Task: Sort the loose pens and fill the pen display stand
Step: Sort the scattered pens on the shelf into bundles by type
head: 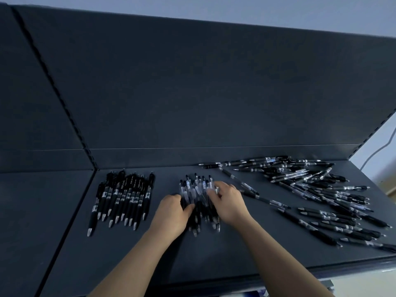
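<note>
Left hand (173,213) and right hand (228,200) curl around the clear-barrelled pen pile (198,189) at centre frame, gripping its sides; best to squeeze evenly with tips aligned.

Bare forearms extended forward, left hand (173,211) curled around pens (198,189), right hand (229,202) close beside, fingers bent, blurred

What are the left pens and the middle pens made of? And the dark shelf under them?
Left pens: probably plastic; black barrels with shiny silvery tips that may be metal. Middle pens: see-through upper barrels, so likely clear plastic, though they are blurred. Shelf: smooth and dark grey with a dull sheen, likely painted metal, but I cannot be sure.
</note>
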Demonstrator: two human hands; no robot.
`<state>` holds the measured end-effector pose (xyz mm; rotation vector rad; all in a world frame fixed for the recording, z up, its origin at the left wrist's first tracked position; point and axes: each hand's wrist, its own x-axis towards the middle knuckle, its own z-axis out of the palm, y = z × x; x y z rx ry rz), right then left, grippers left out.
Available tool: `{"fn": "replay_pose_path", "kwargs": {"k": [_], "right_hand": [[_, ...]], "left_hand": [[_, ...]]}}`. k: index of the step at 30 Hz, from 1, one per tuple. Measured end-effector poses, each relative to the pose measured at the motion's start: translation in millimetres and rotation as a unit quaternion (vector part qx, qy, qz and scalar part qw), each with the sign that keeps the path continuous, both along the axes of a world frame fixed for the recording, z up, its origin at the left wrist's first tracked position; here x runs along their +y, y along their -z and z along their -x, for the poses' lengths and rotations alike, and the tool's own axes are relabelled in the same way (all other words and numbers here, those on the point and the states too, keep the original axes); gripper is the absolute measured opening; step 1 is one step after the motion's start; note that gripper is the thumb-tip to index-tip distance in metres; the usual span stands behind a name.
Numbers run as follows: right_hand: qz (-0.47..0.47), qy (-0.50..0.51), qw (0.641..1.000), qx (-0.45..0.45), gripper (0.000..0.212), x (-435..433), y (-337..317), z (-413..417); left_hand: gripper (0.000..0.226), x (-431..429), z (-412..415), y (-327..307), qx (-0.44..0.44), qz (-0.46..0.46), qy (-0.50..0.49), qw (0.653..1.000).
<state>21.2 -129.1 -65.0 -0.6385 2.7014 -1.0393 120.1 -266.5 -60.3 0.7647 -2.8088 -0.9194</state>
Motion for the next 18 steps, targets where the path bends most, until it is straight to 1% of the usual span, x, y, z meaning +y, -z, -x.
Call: {"fn": "replay_pose_path", "kwargs": {"k": [3, 7, 10, 11, 13, 14, 16, 18], "right_hand": [[-0.009, 0.006, 1.000, 0.014, 0.035, 5, -2, 5], [-0.042, -0.013, 0.999, 0.014, 0.040, 10, -1, 5], [-0.031, -0.033, 0.999, 0.004, 0.041, 9, -2, -1], [-0.027, -0.034, 0.999, 0.002, 0.037, 10, -3, -3], [-0.034, -0.027, 0.999, 0.011, 0.017, 13, 0, -3], [-0.041, -0.018, 0.999, 0.015, 0.015, 14, 1, -2], [-0.054, -0.013, 0.998, 0.023, 0.035, 16, 5, 0], [-0.066, -0.020, 0.997, 0.026, 0.040, 15, 5, 0]], "left_hand": [[0.042, -1, -1, 1, 0.011, -0.010, -0.008, 1.000], [0.041, -1, 4, -1, 0.009, 0.011, 0.001, 1.000], [0.039, 3, 9, -2, 0.003, 0.011, 0.007, 1.000], [0.039, 3, 10, -3, 0.005, 0.010, 0.007, 1.000], [0.043, 2, 9, -2, 0.016, 0.014, 0.002, 1.000], [0.045, 1, 8, -2, 0.020, 0.018, -0.001, 1.000], [0.049, 1, 6, -2, 0.022, 0.026, -0.001, 0.999], [0.050, 2, 5, -2, 0.015, 0.031, 0.010, 0.999]]}}
